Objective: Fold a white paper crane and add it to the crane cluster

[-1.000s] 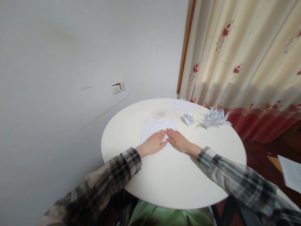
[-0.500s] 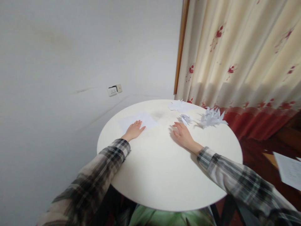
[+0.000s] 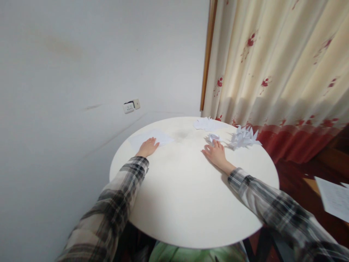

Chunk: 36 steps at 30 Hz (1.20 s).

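Observation:
My left hand [image 3: 147, 147] lies flat, fingers stretched out, on the near edge of a white paper sheet [image 3: 160, 137] at the left side of the round white table [image 3: 191, 203]. My right hand [image 3: 216, 153] rests open on the table, its fingertips touching or just short of a small folded paper piece [image 3: 213, 138]. A pile of folded white paper shapes [image 3: 242, 137] lies just right of that hand.
More white paper [image 3: 205, 124] lies at the table's far edge. A grey wall with a socket [image 3: 130, 106] is behind; a cream and red curtain [image 3: 272, 72] hangs at the right. A printed sheet [image 3: 332, 198] lies off the table, lower right.
Both hands were together on the sheet at the table's middle. My left hand slid the sheet to the left edge. My right hand moved right and forward to the small folded piece.

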Motion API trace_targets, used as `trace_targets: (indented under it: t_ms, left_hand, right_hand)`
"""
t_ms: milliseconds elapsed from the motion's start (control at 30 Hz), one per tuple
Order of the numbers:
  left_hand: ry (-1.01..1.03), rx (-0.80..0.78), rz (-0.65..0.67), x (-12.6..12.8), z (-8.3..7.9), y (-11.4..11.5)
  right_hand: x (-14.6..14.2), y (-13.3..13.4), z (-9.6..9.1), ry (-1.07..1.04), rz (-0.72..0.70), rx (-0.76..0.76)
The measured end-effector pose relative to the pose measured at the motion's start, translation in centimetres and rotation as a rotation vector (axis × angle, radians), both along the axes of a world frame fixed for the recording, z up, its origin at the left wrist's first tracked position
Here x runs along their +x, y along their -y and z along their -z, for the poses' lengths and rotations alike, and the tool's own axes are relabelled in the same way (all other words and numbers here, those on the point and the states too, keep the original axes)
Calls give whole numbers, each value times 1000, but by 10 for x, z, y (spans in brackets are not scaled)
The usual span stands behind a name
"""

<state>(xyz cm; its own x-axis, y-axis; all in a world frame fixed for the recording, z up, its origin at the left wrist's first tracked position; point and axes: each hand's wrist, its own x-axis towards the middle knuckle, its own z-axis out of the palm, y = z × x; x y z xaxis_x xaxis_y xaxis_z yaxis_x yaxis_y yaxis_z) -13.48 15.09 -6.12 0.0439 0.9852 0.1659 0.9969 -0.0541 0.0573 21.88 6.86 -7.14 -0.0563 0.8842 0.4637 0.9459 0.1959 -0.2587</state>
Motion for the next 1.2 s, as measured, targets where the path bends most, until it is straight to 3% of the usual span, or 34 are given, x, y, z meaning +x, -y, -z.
trace_targets:
  t_ms: [200, 300, 400, 533, 667, 733, 900, 1000, 1200]
  left_hand:
    - [21, 81, -188, 7, -6, 13]
    - [-11, 273, -272, 15, -12, 25]
    - [-24, 516, -142, 29, -22, 38]
    - [135, 631, 31, 59, -35, 55]
    - [341, 552, 312, 98, -37, 70]
    - [505, 479, 391, 116, -33, 75]
    - [988, 107, 526, 138, -20, 79]
    - [1047, 50, 592, 137, -17, 80]
    - [902, 179, 739, 138, -22, 91]
  right_hand:
    - [-3, -7, 4, -107, 26, 43]
    - [-6, -7, -1, -149, -60, 108]
    - [-10, -3, -9, -269, -233, 161]
    - [-20, 5, -18, -674, -374, 155]
    - [-31, 6, -24, -1012, -305, 18]
    - [-33, 6, -26, -1104, -295, -28]
    - [-33, 9, -29, -1213, -370, -55]
    - [-35, 12, -29, -1216, -401, -65]
    - [-40, 14, -31, -1211, -415, -75]
